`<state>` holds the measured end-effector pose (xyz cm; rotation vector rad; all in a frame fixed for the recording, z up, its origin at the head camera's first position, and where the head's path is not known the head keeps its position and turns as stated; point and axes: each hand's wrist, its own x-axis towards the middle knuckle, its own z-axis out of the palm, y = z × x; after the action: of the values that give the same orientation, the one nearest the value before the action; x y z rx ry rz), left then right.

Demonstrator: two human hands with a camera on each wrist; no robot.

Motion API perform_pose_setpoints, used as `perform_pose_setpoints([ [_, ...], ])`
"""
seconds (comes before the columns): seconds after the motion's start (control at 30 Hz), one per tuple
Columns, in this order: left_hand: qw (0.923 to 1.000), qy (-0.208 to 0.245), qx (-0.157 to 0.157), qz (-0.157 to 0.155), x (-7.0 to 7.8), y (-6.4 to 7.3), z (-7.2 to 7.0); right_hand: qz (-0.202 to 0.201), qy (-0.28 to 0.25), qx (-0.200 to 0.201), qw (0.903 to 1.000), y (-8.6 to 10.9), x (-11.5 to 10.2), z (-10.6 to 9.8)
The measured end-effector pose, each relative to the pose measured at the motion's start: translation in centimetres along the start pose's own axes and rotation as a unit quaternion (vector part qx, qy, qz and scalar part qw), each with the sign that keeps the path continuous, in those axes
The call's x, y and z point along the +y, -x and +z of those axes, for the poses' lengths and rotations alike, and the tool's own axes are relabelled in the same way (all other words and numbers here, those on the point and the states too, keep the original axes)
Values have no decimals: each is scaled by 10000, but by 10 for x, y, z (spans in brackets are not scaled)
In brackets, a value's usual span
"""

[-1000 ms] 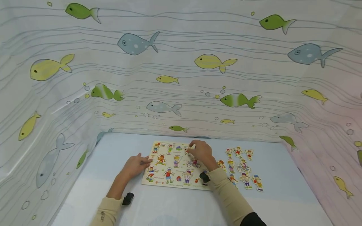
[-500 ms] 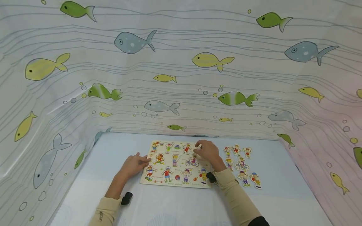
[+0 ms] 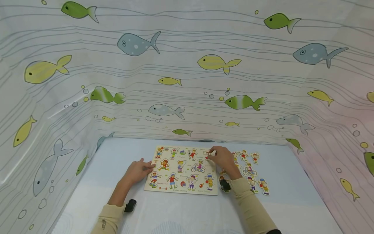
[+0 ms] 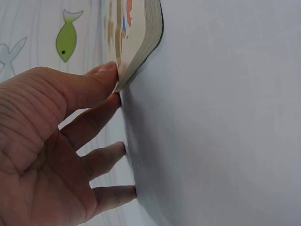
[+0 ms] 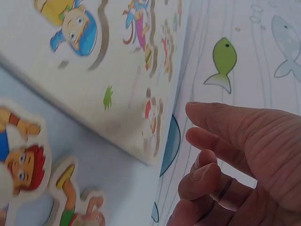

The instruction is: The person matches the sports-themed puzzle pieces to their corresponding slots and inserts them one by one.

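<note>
Here's the board (image 3: pixel 187 162), flat on the counter (image 3: pixel 190 211), its rows of little sports figures facing up. At its left edge, the left hand (image 3: pixel 138 170): thumb against the rim, fingers stretched out beside it, a loose, released grip, more brace than clutch, probably there to stop any sliding. And over to the far right corner, where the right hand (image 3: pixel 223 159) is just beside the corner piece (image 3: pixel 206 156)! That grip is released too, nothing seen between the fingertips in the wrist view. Touching the piece? Cannot tell. Off the board's right side, the loose pieces (image 3: pixel 264 187) lie picture side up, presumably so each reads at a glance, and on the right hand's side for a short reach.
</note>
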<state>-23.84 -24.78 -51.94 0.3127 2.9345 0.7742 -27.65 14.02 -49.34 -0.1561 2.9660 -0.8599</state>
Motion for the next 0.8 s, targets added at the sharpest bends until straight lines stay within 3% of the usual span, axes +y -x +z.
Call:
perform_pose_setpoints([
  [0.8,10000,2,56,31,0,0,1,586,277,-77,9979,10,48,-19],
])
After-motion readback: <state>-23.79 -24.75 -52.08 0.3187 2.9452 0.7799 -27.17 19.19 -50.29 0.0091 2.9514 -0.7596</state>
